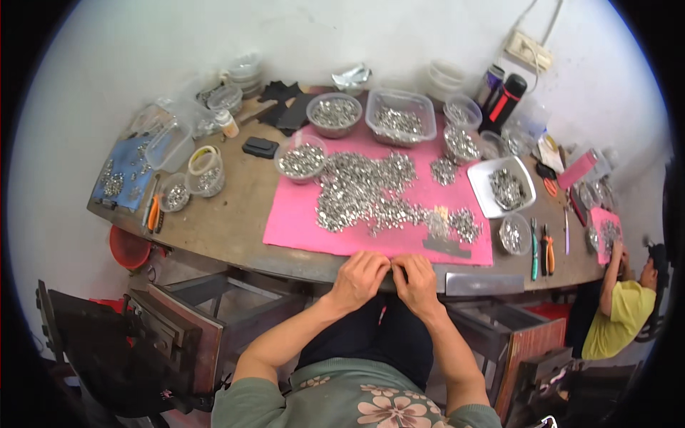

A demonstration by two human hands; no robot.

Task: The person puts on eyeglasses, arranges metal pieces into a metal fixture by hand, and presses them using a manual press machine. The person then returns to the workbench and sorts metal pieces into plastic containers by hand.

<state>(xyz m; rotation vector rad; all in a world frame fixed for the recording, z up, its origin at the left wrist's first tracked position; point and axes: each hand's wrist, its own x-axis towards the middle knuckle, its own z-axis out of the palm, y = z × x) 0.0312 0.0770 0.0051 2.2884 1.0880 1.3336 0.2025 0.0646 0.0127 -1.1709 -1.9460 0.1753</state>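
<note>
My left hand (360, 279) and my right hand (415, 282) meet at the table's front edge, fingertips pinched close together. Whatever they hold is too small to make out. Just beyond them lies a pink mat (300, 227) with a wide heap of small shiny metal pieces (357, 189) spread over it. A smaller pile of the same pieces (465, 225) sits at the mat's right, beside a small clear plastic bag (437, 225) and a flat grey strip (447, 247).
Tubs of metal pieces (334, 114) line the back; a white tray (474, 182) stands right. Pliers (547, 251) lie right, orange-handled tools (153, 214) left. A metal plate (485, 284) rests at the front edge. A person in yellow (624, 321) works at far right.
</note>
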